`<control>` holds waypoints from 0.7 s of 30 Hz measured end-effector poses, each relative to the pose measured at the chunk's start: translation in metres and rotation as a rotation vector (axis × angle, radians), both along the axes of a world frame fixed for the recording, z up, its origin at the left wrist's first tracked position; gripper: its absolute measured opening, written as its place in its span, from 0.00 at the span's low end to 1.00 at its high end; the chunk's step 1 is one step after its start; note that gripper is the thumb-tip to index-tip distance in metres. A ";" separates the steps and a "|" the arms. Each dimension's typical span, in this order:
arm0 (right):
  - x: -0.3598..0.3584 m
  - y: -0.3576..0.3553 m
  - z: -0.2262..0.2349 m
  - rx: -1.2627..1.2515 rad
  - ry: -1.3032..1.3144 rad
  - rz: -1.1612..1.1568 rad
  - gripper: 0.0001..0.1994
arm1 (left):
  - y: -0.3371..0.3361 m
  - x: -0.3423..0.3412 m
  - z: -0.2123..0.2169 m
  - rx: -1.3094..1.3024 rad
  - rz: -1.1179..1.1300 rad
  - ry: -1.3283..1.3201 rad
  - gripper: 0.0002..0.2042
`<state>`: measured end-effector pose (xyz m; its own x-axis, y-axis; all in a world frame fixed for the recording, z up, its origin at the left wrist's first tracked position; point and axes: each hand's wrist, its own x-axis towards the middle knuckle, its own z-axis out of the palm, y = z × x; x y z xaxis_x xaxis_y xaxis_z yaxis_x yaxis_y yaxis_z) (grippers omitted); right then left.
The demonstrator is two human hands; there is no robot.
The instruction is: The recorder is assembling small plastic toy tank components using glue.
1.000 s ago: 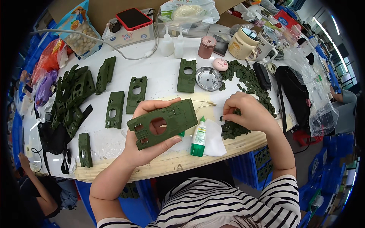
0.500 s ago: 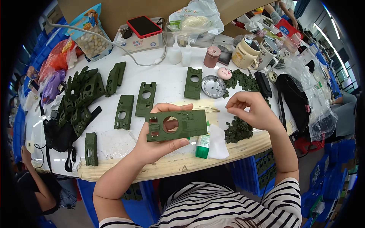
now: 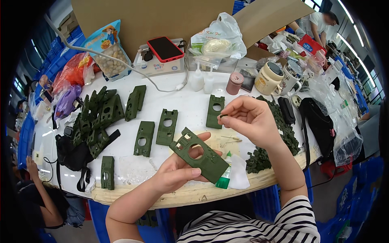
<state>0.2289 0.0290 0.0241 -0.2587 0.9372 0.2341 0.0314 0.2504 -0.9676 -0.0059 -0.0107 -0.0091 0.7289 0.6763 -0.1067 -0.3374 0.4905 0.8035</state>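
Note:
My left hand point(image 3: 172, 178) holds a dark green plastic model tank hull point(image 3: 214, 165) from below, thumb on its near side and fingers behind it. The hull is tilted, and a finger shows through its round hole. Above and to the right, my right hand point(image 3: 255, 123) pinches a small dark piece point(image 3: 223, 116) between thumb and fingertips, apart from the hull. Its exact shape is too small to make out. Under the hull's near end lie a green and white glue bottle point(image 3: 223, 182) and a white tissue point(image 3: 240, 175). Small green parts point(image 3: 259, 160) are heaped beside my right forearm.
Several more hulls stand on the white table, including one nearby point(image 3: 166, 127), and others are piled point(image 3: 97, 113) at the left. Thin sticks point(image 3: 230, 140) lie mid-table. Behind are squeeze bottles point(image 3: 197, 81), a pink tin point(image 3: 235, 84), mugs point(image 3: 269, 77) and a red-cased phone point(image 3: 165, 49).
The hull has turned clockwise in my left hand, its near end now pointing down right. My right hand has moved left and away from me, and a dark piece now shows in its fingertips.

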 end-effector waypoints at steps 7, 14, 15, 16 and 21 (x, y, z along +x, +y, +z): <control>0.003 -0.001 -0.014 -0.085 0.145 0.088 0.08 | 0.006 -0.002 -0.010 0.014 -0.080 -0.062 0.38; -0.001 -0.011 -0.005 -0.165 0.168 0.195 0.10 | 0.004 0.001 -0.004 0.027 -0.137 -0.012 0.37; -0.003 -0.013 -0.004 -0.183 0.171 0.183 0.10 | 0.004 0.001 -0.004 0.038 -0.141 -0.009 0.37; -0.005 -0.015 -0.002 -0.200 0.174 0.171 0.10 | 0.003 0.001 -0.004 0.048 -0.145 -0.007 0.37; -0.005 -0.017 -0.004 -0.230 0.137 0.165 0.11 | 0.002 0.002 -0.007 0.088 -0.111 -0.024 0.36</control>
